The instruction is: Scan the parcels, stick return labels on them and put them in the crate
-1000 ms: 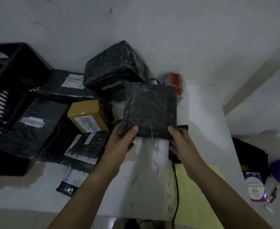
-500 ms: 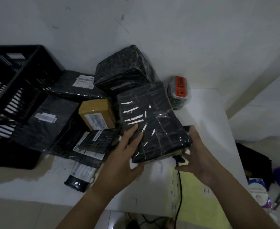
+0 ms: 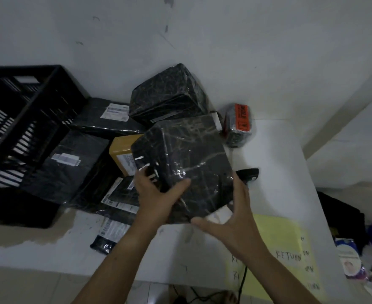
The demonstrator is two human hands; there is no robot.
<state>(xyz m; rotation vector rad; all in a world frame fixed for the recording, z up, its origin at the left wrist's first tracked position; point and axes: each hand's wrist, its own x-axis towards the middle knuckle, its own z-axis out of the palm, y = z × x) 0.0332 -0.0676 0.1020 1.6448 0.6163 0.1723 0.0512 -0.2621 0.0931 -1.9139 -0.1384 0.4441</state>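
The person is holding one black film-wrapped parcel (image 3: 187, 159) in the air above the counter (image 3: 279, 167), in front of the heap of other parcels against the wall. The left hand (image 3: 158, 198) is gripping the parcel's near-left corner, with its thumb (image 3: 178, 185) lying across the top face and its fingers wrapping the left edge. The right hand (image 3: 231, 218) is not clenching. Its fingers (image 3: 237, 185) are spreading straight up the parcel's right side and its thumb is stretching along the near edge, so it is bracing the parcel rather than grasping it.

The parcel is looking close to square from here, so no long axis is standing out. Its broad face is tilting up toward the camera. A pale patch is peeking out beneath the near edge; whether that is its shipping label cannot be told.

The relation that matters is on the right. The black scanner (image 3: 249, 173) is lying on the counter just beyond the right hand's fingertips, beside the parcel's right edge, with its cable trailing off the near side. The right hand is clearly the nearer one to it, and also to the yellow sheet of return labels (image 3: 277, 235) lying below that wrist. The crate (image 3: 38, 95) is standing well apart on the far left, on the left hand's side. Judging by this, the right hand is probably best placed to let go and take the scanner while the left hand carries the weight.
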